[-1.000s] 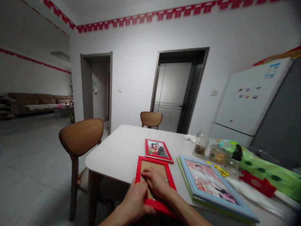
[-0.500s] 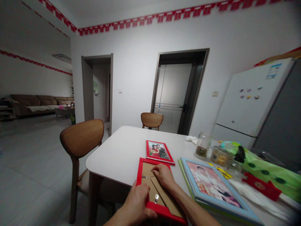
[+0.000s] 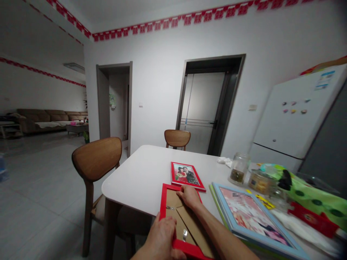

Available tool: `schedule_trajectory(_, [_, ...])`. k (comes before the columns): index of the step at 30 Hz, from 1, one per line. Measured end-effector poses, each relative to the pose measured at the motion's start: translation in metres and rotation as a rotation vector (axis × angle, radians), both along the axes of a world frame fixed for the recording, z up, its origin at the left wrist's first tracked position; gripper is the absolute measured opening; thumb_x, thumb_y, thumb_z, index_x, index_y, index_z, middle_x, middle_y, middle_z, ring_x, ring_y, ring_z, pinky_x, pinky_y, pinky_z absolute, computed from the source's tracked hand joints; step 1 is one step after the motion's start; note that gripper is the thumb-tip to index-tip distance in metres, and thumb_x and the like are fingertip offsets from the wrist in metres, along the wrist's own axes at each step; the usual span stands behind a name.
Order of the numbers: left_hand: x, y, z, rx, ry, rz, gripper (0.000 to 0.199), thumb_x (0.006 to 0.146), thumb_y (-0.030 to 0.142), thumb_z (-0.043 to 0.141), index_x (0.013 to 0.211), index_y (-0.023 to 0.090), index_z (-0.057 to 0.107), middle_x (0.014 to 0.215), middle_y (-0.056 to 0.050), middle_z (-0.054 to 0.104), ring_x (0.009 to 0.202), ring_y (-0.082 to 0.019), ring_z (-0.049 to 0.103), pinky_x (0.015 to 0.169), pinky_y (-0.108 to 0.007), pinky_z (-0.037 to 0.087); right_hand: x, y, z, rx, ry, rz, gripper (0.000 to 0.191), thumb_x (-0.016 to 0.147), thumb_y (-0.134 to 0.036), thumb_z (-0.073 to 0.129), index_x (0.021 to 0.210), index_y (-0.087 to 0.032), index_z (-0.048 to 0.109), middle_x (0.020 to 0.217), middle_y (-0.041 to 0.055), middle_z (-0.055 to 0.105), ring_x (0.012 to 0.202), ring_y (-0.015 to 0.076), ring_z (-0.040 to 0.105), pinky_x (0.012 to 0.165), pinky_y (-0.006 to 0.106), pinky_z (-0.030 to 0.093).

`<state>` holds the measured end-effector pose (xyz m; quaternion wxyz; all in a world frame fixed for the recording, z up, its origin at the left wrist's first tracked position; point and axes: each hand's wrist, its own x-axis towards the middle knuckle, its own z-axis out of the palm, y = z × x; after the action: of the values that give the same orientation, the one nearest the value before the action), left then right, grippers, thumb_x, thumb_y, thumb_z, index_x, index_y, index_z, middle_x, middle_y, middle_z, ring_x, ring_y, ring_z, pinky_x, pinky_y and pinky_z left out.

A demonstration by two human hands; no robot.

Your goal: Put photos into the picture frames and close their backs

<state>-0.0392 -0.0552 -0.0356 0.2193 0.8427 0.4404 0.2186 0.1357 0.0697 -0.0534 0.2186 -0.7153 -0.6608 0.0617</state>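
Note:
A red picture frame (image 3: 164,202) lies face down at the table's near edge, its brown backing board (image 3: 173,216) showing. A slanting stand leg (image 3: 193,224) and metal clips are on the board. My left hand (image 3: 162,234) is closed around the frame's lower left side, thumb on the bottom rail. My right hand (image 3: 189,196) is closed at the top of the backing, fingers curled by the upper rail; its fingertips hide what they press on. Just beyond, a second red frame with a couple's photo (image 3: 187,175) lies face up.
Right of my hands lies a stack of frames topped by a light blue one (image 3: 257,216). Beyond stand a glass jar (image 3: 239,168) and a food container (image 3: 260,180), beside a green bag (image 3: 311,198) and red box (image 3: 311,218). Wooden chairs (image 3: 97,159) stand around the white table (image 3: 135,173).
My right hand has shifted slightly at the top of the backing and now covers the small metal clip seen there before. My left hand keeps its grip. The view has turned slightly left.

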Motion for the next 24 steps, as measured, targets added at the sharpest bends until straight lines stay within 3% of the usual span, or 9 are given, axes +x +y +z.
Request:
schedule_trajectory(7, [-0.001, -0.001, -0.006, 0.050, 0.025, 0.005, 0.052, 0.046, 0.039, 0.075, 0.090, 0.017, 0.055, 0.093, -0.003, 0.060, 0.088, -0.022, 0.053, 0.090, -0.033, 0.033, -0.001, 0.008, 0.000, 0.005, 0.048, -0.081, 0.015, 0.063, -0.031, 0.058, 0.062, -0.016, 0.060, 0.067, 0.0083, 0.063, 0.066, 0.0182, 0.056, 0.053, 0.023, 0.031])
schedule_trajectory(10, [0.001, -0.001, -0.010, 0.040, 0.080, -0.031, 0.055, 0.052, 0.036, 0.072, 0.099, 0.015, 0.052, 0.107, -0.007, 0.056, 0.100, -0.024, 0.049, 0.099, -0.038, 0.020, 0.001, 0.004, 0.000, 0.045, 0.109, -0.051, 0.019, 0.066, -0.034, 0.055, 0.058, -0.016, 0.059, 0.061, 0.0063, 0.063, 0.062, 0.0165, 0.056, 0.053, 0.023, 0.032])
schedule_trajectory(13, [0.011, -0.002, -0.013, 0.024, 0.168, -0.122, 0.054, 0.060, 0.030, 0.066, 0.108, 0.012, 0.048, 0.125, -0.013, 0.043, 0.117, -0.026, 0.034, 0.102, -0.043, 0.007, 0.007, -0.001, 0.001, 0.095, 0.200, -0.002, 0.028, 0.072, -0.038, 0.045, 0.060, -0.017, 0.059, 0.059, 0.0047, 0.063, 0.060, 0.0152, 0.056, 0.054, 0.023, 0.035])
schedule_trajectory(17, [0.021, -0.001, -0.015, 0.019, 0.198, -0.153, 0.053, 0.066, 0.026, 0.058, 0.114, 0.009, 0.045, 0.126, -0.015, 0.040, 0.119, -0.026, 0.031, 0.102, -0.042, 0.013, 0.021, -0.013, 0.005, 0.139, 0.342, 0.020, 0.025, 0.070, -0.035, 0.044, 0.069, -0.016, 0.061, 0.063, 0.0037, 0.064, 0.062, 0.0162, 0.058, 0.055, 0.024, 0.039])
schedule_trajectory(20, [0.016, -0.001, -0.013, 0.040, 0.139, -0.132, 0.056, 0.062, 0.021, 0.059, 0.115, 0.010, 0.044, 0.124, -0.014, 0.044, 0.117, -0.024, 0.034, 0.102, -0.038, 0.014, 0.039, -0.030, 0.010, 0.169, 0.439, 0.010, 0.028, 0.068, -0.037, 0.045, 0.074, -0.016, 0.062, 0.065, 0.0043, 0.065, 0.064, 0.0178, 0.059, 0.056, 0.026, 0.041])
schedule_trajectory(22, [0.009, -0.002, -0.006, 0.073, 0.067, -0.082, 0.056, 0.058, 0.017, 0.059, 0.113, 0.011, 0.046, 0.120, -0.014, 0.046, 0.113, -0.025, 0.038, 0.101, -0.038, 0.017, 0.050, -0.043, 0.014, 0.198, 0.543, -0.004, 0.033, 0.069, -0.040, 0.043, 0.080, -0.015, 0.061, 0.071, 0.0054, 0.065, 0.068, 0.0184, 0.060, 0.058, 0.027, 0.043])
schedule_trajectory(24, [0.005, -0.004, 0.008, 0.083, -0.049, -0.012, 0.051, 0.058, 0.015, 0.058, 0.108, 0.013, 0.048, 0.112, -0.013, 0.052, 0.103, -0.026, 0.046, 0.095, -0.039, 0.028, 0.056, -0.058, 0.014, 0.243, 0.763, -0.067, 0.035, 0.068, -0.043, 0.044, 0.085, -0.016, 0.059, 0.077, 0.0062, 0.065, 0.071, 0.0190, 0.060, 0.059, 0.028, 0.044])
